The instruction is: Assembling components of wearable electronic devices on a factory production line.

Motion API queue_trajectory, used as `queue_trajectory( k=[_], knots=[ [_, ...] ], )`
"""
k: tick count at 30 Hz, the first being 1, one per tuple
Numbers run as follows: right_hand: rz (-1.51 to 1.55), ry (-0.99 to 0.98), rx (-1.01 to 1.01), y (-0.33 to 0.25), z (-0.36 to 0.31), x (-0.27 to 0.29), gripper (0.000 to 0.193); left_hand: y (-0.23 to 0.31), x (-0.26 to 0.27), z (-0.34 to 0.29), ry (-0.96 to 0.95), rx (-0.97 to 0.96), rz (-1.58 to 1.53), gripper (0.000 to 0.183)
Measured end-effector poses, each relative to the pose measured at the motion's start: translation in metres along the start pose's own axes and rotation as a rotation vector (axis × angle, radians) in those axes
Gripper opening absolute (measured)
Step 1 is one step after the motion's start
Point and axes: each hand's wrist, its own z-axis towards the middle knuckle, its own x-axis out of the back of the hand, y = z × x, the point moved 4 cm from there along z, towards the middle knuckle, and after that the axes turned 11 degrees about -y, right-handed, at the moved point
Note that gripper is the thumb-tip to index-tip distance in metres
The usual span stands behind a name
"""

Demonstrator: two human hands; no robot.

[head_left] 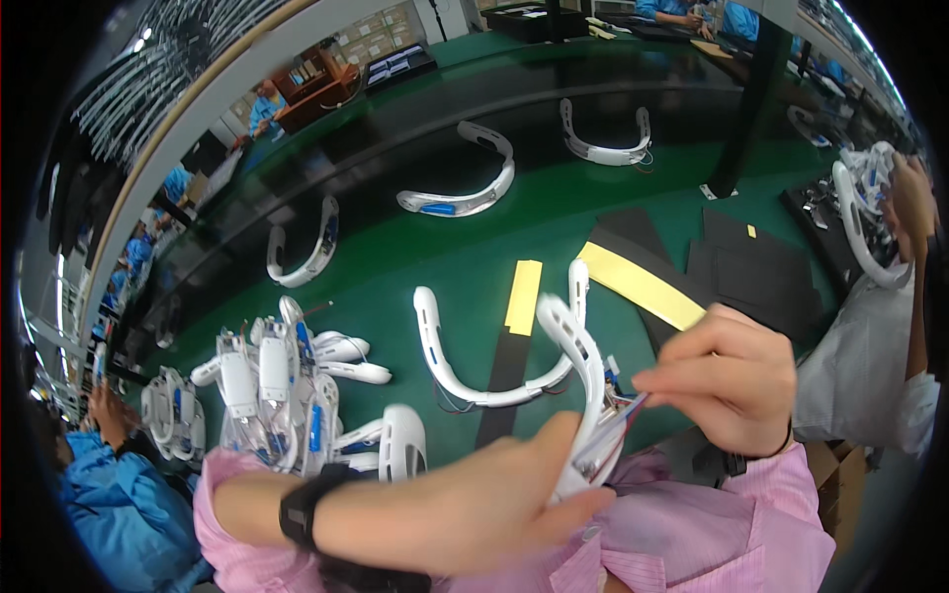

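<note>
Close to my body, my left hand (494,499) grips a white U-shaped neckband (575,336) by its lower part, tilted with its wiring exposed. Just right of it, my right hand (727,381) is closed in a pinch on a thin, pale bluish strip (625,410) at the open part of the neckband. Red wires show beside that strip; its far end is hard to make out. Another white neckband (504,397) lies behind on the green table, partly covered by the held one. To the left sits a pile of similar white neckbands (274,371).
Black sheets (751,282) and a yellow strip (643,287) lie on the green table at right. Farther back are several neckbands (605,153) on the dark green surface. A black post (748,109) rises at the back right. Co-workers sit left (129,504) and right (870,356).
</note>
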Motion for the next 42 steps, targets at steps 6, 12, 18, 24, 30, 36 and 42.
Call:
queue_trajectory(
  k=[6,12,18,24,30,36,42],
  knots=[
    [0.204,0.422,-0.050,-0.004,0.007,-0.014,0.022,-0.003,-0.006,0.005,0.890,-0.392,0.644,0.057],
    [1.193,0.591,-0.326,0.026,0.024,-0.074,0.011,-0.047,0.044,0.086,1.143,-0.617,0.660,0.027],
    [1.372,0.411,-0.459,0.038,0.018,-0.088,0.013,-0.080,0.072,0.108,1.285,-0.796,0.307,0.015],
    [1.412,0.154,-0.506,0.046,0.016,-0.092,0.017,-0.064,0.064,0.097,1.582,-0.665,0.641,0.017],
    [0.992,0.392,-0.363,0.045,0.015,-0.105,0.015,-0.073,0.068,0.100,1.720,-0.641,0.834,0.025],
    [0.711,0.361,-0.356,0.042,0.016,-0.099,0.014,-0.072,0.072,0.096,1.742,-0.653,0.885,0.030],
    [1.352,0.127,-0.609,0.039,0.006,-0.102,0.017,-0.065,0.077,0.094,1.930,-0.948,0.787,0.033]
  ],
)
